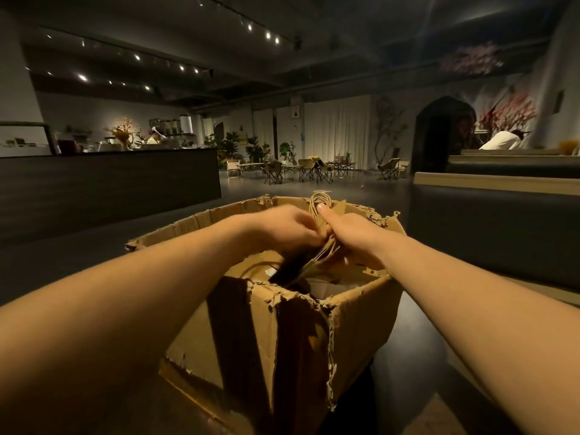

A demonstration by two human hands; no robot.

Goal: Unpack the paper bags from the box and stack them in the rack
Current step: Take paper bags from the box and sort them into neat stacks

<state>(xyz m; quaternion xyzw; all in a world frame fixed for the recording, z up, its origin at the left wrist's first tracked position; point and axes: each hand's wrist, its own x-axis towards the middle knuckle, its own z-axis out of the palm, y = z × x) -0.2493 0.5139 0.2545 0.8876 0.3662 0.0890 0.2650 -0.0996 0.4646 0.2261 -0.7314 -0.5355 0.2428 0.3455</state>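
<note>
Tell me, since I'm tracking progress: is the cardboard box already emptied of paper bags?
No. Both the left hand and right hand grip a bundle of paper bags over the open cardboard box.

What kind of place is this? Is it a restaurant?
Probably a café, dimly lit. A long dark counter runs along the left, folding chairs and low tables sit farther back among potted plants, and small spotlights hang on ceiling tracks.

Head view: worn on my head, facing forward and down.
Nearness: close above my hands [317, 233] and the box [301, 334].
Beyond: dim room.
</note>
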